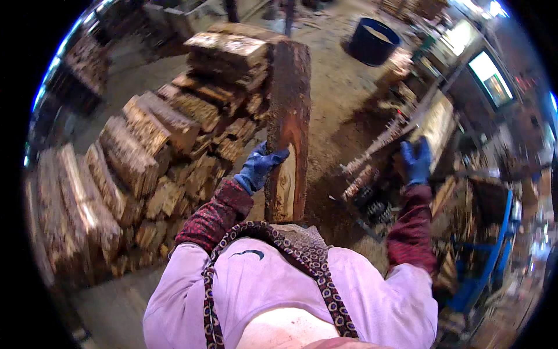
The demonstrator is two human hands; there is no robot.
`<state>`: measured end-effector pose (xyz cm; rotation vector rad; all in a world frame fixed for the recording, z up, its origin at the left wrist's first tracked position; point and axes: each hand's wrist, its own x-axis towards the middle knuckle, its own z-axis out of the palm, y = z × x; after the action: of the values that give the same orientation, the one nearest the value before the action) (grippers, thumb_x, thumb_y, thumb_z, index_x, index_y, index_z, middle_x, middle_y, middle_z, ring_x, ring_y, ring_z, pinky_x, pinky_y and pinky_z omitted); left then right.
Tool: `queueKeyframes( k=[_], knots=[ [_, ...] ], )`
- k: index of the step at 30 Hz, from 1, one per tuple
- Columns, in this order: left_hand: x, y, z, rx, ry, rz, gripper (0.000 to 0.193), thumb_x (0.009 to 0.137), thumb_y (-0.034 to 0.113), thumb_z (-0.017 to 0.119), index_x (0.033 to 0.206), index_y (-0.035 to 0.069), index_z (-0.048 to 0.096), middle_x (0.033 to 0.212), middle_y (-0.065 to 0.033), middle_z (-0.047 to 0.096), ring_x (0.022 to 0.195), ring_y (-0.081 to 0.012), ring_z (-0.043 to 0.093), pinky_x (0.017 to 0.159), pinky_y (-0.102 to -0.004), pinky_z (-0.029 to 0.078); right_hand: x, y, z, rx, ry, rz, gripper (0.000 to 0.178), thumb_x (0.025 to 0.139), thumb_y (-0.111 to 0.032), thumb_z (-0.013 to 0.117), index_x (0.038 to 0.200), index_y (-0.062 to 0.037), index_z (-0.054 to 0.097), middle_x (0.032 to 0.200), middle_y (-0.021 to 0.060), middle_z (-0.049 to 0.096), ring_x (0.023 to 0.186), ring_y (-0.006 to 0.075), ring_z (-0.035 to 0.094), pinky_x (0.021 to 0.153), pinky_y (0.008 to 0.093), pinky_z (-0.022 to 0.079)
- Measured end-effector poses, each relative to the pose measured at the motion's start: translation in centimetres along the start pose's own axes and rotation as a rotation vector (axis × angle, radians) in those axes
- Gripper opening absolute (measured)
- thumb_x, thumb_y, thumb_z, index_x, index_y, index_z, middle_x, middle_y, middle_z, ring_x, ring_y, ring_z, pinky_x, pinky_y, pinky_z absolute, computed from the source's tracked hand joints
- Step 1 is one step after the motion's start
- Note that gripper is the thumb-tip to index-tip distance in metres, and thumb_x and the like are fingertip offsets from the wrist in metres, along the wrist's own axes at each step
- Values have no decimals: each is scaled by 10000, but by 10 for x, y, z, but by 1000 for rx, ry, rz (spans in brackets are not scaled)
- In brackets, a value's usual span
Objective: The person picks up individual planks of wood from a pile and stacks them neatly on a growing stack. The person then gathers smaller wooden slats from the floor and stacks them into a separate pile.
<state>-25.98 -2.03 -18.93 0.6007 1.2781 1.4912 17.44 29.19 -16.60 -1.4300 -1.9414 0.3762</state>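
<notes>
Beyond the held plank [290, 110], a dark tub [367, 51] holds pale material [379, 34].

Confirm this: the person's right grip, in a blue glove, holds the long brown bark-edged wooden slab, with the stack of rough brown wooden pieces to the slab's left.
Not right: the head view shows the left grip, in a blue glove, holding the long brown bark-edged wooden slab, with the stack of rough brown wooden pieces to the slab's left.
</notes>
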Motion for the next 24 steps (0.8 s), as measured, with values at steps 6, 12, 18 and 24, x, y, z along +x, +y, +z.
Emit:
queueKeyframes(
  k=[6,12,18,24],
  knots=[
    [-44,39,89,-6,-655,50,528,962,187,751,1429,40,554,1291,-19,643,1127,-134,589,998,-327,487,-310,-178,39,961,-515,471,557,897,-312,754,1346,-11,619,1246,111,659,1093,231,619,955,398,521],
    [-130,-47,123,237,-1272,-50,591,989,182,717,1501,14,475,1359,-56,617,1193,-160,573,1051,-338,475,-487,-249,-55,1084,120,804,421,873,-230,848,1227,-43,715,1075,18,736,897,122,674,817,334,570],
    [-180,-113,74,597,-1651,-300,526,993,287,716,1414,4,576,1280,-71,668,1158,-174,596,1017,-346,490,-606,-202,-90,950,681,1116,422,876,-370,809,1145,-54,732,969,23,743,820,151,705,689,336,599],
    [-192,-182,52,858,-1243,-464,477,981,288,694,1345,-10,621,1168,-87,716,1026,-174,652,911,-333,529,-726,-97,-67,1137,1044,1295,367,868,-362,815,1146,-155,696,977,22,732,783,190,726,577,364,609]
  ],
)
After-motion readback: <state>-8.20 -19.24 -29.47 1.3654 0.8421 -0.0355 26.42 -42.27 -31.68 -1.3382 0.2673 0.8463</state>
